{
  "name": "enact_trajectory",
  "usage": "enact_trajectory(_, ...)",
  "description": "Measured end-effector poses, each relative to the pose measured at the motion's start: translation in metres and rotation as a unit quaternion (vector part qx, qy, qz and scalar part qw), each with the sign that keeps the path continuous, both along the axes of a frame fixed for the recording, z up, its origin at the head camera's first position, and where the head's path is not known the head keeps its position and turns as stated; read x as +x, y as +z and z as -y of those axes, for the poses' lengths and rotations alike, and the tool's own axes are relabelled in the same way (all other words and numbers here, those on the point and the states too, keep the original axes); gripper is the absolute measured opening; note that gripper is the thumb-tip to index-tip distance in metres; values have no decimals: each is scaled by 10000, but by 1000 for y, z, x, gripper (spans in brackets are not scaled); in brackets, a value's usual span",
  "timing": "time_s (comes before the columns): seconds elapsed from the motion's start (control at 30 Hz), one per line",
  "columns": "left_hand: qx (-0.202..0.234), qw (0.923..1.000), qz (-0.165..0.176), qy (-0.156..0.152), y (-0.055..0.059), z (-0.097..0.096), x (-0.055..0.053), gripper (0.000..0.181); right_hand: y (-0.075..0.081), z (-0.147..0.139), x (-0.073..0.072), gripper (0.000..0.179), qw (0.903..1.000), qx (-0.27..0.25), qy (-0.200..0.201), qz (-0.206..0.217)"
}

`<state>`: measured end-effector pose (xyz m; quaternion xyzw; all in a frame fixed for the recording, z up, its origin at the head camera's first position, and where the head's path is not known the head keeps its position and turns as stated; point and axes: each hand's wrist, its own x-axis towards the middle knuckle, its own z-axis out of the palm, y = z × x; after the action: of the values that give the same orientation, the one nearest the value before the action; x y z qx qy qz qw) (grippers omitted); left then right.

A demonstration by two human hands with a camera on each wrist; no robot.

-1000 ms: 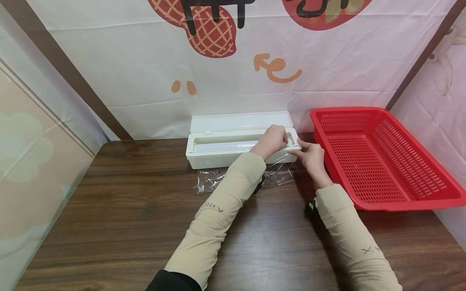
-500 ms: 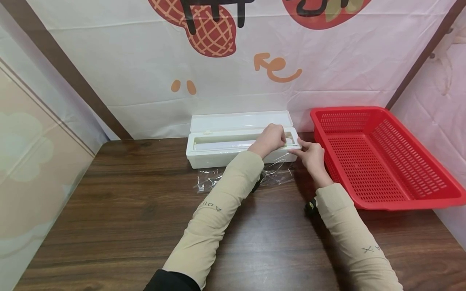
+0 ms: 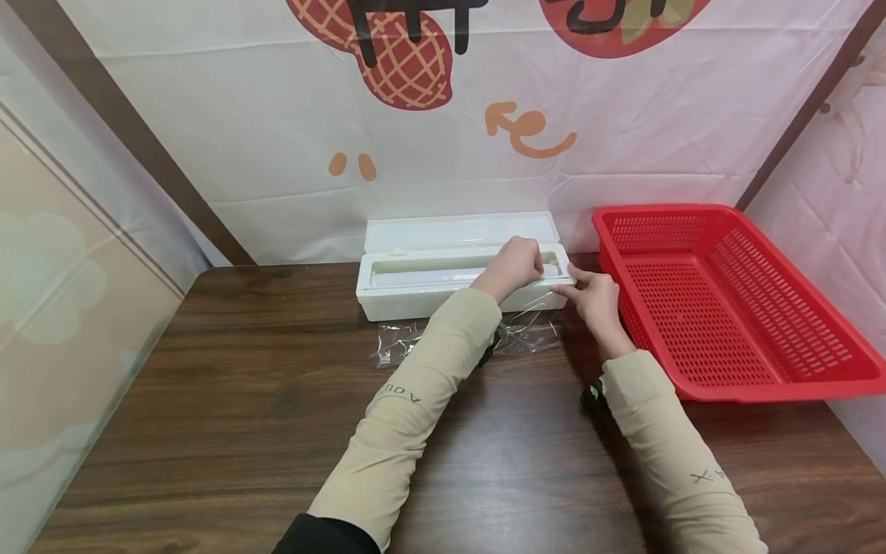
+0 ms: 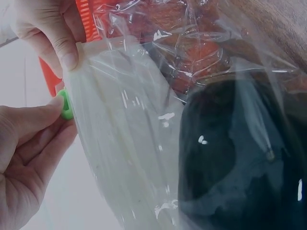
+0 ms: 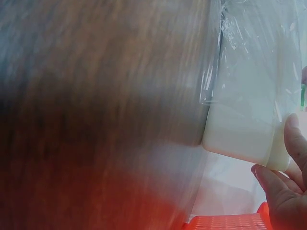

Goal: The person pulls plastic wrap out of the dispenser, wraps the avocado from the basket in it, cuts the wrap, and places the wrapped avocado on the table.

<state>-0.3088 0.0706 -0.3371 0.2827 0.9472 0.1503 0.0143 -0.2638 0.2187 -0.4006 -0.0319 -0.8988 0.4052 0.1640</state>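
Box (image 3: 394, 305), right end in clasp of right grip (image 3: 597, 302), green tab (image 4: 66, 106) in pinch of left grip (image 3: 514, 266)

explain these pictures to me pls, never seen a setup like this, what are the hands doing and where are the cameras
There is no machine, just a person working bare-handed. The wide picture comes from a camera on the head; the other two from cameras on the wrists. On the brown table are a white box with its lid open, clear film along its front, and a red basket to the right. The left hand pinches a small green piece on the box's edge, clearest in the left wrist picture. The right hand grips the box's right end.
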Motion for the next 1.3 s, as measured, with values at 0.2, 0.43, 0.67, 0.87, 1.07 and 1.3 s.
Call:
enact_trajectory(0.2,-57,9999,-89,-36,0,2,0,14,0,0,1,55,10000,26,-12,-15)
enact_trajectory(0.43,-89,9998,-143,-54,-1,3,-1,15,1,0,2,55,10000,37,-49,-37)
enact_trajectory(0.67,-101,9998,-141,-58,0,5,1,14,1,1,2,55,10000,7,-38,-29)
enact_trajectory(0.87,-57,9998,-165,-59,0,5,1,15,1,1,2,54,10000,-3,-24,-24)
enact_trajectory(1.07,-55,9998,-170,-60,0,6,1,15,1,1,2,55,10000,7,-46,-25)
enact_trajectory(1.3,-54,9998,-164,-21,1,6,1,15,1,0,1,54,10000,35,6,-51)
